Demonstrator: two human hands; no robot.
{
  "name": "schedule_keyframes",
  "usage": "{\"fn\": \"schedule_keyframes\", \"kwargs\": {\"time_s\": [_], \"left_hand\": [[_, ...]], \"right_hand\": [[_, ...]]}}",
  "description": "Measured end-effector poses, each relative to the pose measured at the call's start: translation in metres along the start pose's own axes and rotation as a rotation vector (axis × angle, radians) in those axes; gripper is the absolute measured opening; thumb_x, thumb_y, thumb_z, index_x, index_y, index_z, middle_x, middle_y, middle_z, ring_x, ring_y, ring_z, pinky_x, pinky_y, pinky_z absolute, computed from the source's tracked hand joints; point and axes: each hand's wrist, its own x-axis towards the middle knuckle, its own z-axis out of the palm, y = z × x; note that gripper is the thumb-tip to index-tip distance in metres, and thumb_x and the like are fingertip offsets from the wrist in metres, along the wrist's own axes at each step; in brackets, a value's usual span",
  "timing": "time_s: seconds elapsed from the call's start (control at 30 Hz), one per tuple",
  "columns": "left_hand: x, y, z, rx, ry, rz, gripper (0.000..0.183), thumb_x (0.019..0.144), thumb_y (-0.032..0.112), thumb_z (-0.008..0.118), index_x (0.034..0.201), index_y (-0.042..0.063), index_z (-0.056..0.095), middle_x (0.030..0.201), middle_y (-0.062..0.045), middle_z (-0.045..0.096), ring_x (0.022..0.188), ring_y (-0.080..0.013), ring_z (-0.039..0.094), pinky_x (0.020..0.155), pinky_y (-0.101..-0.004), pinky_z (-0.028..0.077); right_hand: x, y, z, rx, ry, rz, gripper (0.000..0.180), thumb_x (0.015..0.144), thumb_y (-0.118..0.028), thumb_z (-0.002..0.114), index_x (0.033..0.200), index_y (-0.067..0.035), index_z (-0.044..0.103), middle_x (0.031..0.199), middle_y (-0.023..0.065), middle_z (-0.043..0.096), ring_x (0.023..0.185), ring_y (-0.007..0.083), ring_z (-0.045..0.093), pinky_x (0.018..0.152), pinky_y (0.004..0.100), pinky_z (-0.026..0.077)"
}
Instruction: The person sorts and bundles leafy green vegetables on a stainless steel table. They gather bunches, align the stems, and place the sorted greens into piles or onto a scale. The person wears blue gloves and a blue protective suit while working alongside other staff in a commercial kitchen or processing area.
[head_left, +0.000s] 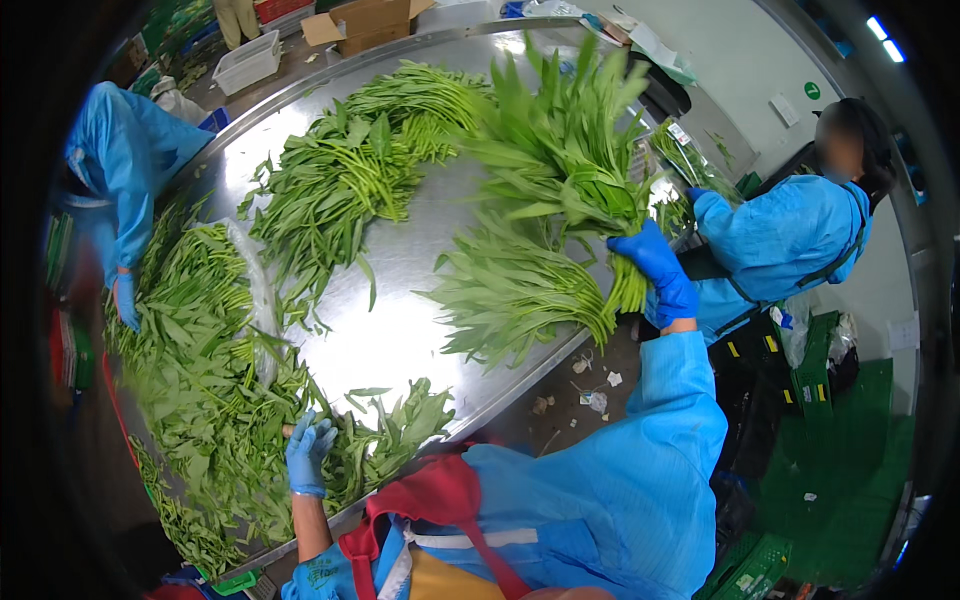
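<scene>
My right hand (660, 274), in a dark blue glove, grips the stems of a large bunch of leafy greens (577, 165) that look like water spinach. The bunch is raised above the metal table's right edge, its leaves fanning up and left and slightly blurred. Just below it lies another bunch (525, 289), stems to the right. My left hand (309, 454), in a light blue glove with one fingertip bare, rests at the edge of a heap of loose greens (217, 420). Its fingers are bent and slightly apart, with nothing visible in them.
More bunches (337, 165) lie on the metal table (420, 255). A strip of clear plastic (255, 300) crosses the heap. One co-worker's gloved hand (126, 300) touches the greens at left; another co-worker (780, 232) stands at right by wrapped greens (694, 161). Green crates (814, 367) stand behind.
</scene>
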Motion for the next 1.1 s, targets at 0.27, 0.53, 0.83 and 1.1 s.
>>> {"fn": "schedule_keyframes", "kwargs": {"time_s": [0.27, 0.53, 0.83, 1.1], "left_hand": [[0.02, -0.002, 0.03, 0.048, -0.096, -0.074, 0.044, 0.084, 0.019, 0.057, 0.123, 0.002, 0.046, 0.104, -0.018, 0.059, 0.089, -0.0285, 0.06, 0.08, -0.0357, 0.049], [0.031, -0.002, 0.041, 0.063, -0.133, -0.088, 0.038, 0.085, 0.012, 0.055, 0.12, 0.001, 0.048, 0.102, -0.016, 0.06, 0.087, -0.0256, 0.061, 0.079, -0.0336, 0.05], [-0.004, -0.005, 0.038, 0.031, 0.068, -0.093, 0.032, 0.083, 0.009, 0.056, 0.114, 0.0, 0.052, 0.096, -0.015, 0.061, 0.085, -0.0247, 0.061, 0.077, -0.0361, 0.052], [-0.015, -0.02, 0.015, 0.063, 0.178, -0.139, 0.037, 0.082, 0.014, 0.058, 0.116, 0.003, 0.051, 0.095, -0.016, 0.062, 0.082, -0.0282, 0.062, 0.075, -0.0372, 0.051]], "right_hand": [[0.014, 0.049, -0.022, -0.188, 0.093, -0.003, 0.048, 0.066, -0.009, 0.064, 0.111, 0.003, 0.052, 0.097, 0.0193, 0.062, 0.089, 0.0274, 0.06, 0.079, 0.0345, 0.044], [0.052, 0.032, -0.019, -0.258, 0.185, -0.165, 0.053, 0.065, -0.012, 0.064, 0.115, -0.002, 0.049, 0.097, 0.0223, 0.06, 0.09, 0.0355, 0.059, 0.076, 0.0386, 0.045], [0.146, 0.087, 0.064, -0.681, 0.335, -0.438, 0.048, 0.067, -0.011, 0.063, 0.112, -0.002, 0.049, 0.092, 0.0217, 0.059, 0.082, 0.0393, 0.056, 0.069, 0.0455, 0.045], [0.158, 0.181, 0.094, -0.83, 0.104, -0.183, 0.05, 0.072, -0.015, 0.058, 0.12, -0.003, 0.047, 0.095, 0.0222, 0.059, 0.088, 0.0384, 0.055, 0.079, 0.045, 0.042]]}}
